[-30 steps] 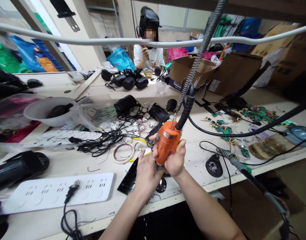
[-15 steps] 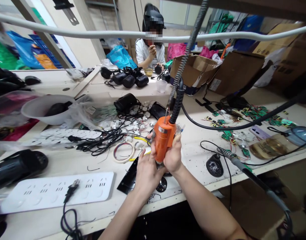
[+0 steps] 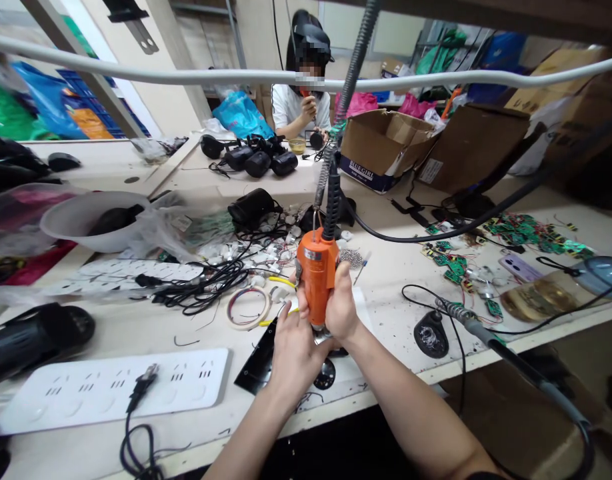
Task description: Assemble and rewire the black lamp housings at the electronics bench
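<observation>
My right hand (image 3: 344, 310) is closed round an orange electric screwdriver (image 3: 318, 277), held upright. A coil spring (image 3: 357, 60) and a black cable run up from its top. My left hand (image 3: 297, 347) curls in at the screwdriver's lower end, thumb bent beneath it; what its fingers grip is hidden. A flat black plastic panel (image 3: 257, 360) lies under and left of that hand. Just below the thumb shows a round black piece with holes (image 3: 325, 375). The screwdriver's tip is out of sight behind my hands.
A white power strip (image 3: 119, 387) with a plug on it lies at front left. Beyond are a tape roll (image 3: 248, 308), tangled black cables (image 3: 206, 280) and small parts. A soldering iron (image 3: 511, 357) hangs over the right edge, near circuit boards (image 3: 521, 233). A co-worker (image 3: 302, 110) sits opposite.
The screwdriver's top has swung slightly to the left, and its spring and cable have shifted left with it. Both my hands stay in nearly the same place.
</observation>
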Motion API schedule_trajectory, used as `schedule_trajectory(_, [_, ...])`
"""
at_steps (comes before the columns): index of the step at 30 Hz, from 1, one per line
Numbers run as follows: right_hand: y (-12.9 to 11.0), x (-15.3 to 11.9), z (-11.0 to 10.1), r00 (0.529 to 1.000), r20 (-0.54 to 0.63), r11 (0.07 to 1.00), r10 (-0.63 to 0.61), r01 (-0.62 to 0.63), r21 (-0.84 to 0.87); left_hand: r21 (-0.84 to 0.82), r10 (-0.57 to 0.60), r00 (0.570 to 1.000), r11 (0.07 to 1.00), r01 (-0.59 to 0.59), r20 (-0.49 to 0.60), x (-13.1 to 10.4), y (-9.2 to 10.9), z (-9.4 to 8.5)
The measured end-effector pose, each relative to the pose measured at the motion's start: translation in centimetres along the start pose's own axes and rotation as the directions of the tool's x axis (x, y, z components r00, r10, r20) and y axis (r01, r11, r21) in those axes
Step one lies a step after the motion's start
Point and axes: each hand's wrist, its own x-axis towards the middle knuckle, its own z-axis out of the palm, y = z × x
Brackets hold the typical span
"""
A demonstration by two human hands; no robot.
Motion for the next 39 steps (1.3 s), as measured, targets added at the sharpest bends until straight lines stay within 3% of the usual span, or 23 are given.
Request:
schedule_trajectory(5, [0.1, 0.0, 0.0, 0.999, 0.015, 0.999, -0.036, 0.036, 0.022, -0.016, -0.030, 0.999, 0.999, 0.031, 0.033, 0.0, -0.1, 0.1])
schedule_trajectory(9, [-2.2, -0.9, 0.1, 0.998, -0.004, 0.996, -0.070, 0.070, 0.054, -0.038, -0.060, 0.995, 0.997, 0.063, 0.075, 0.0, 0.0, 0.1])
schedule_trajectory(14, [-4.8, -2.8, -0.6, 0.978, -0.126, 0.986, -0.167, 0.167, -0.005, -0.127, -0.096, 0.990, 0.986, 0.109, 0.104, 0.0, 0.3, -0.2])
schedule_trajectory(20, [-4.0, -3.2, -1.4, 0.973, -0.165, 0.986, -0.162, 0.165, 0.005, -0.115, -0.100, 0.990, 0.987, 0.112, 0.099, 0.1, 0.3, -0.2])
schedule_trajectory(39, [-3.0, -3.1, -1.5, 0.977, -0.145, 0.988, -0.157, 0.154, -0.030, -0.098, -0.086, 0.991, 0.991, 0.096, 0.104, 0.2, 0.2, -0.2])
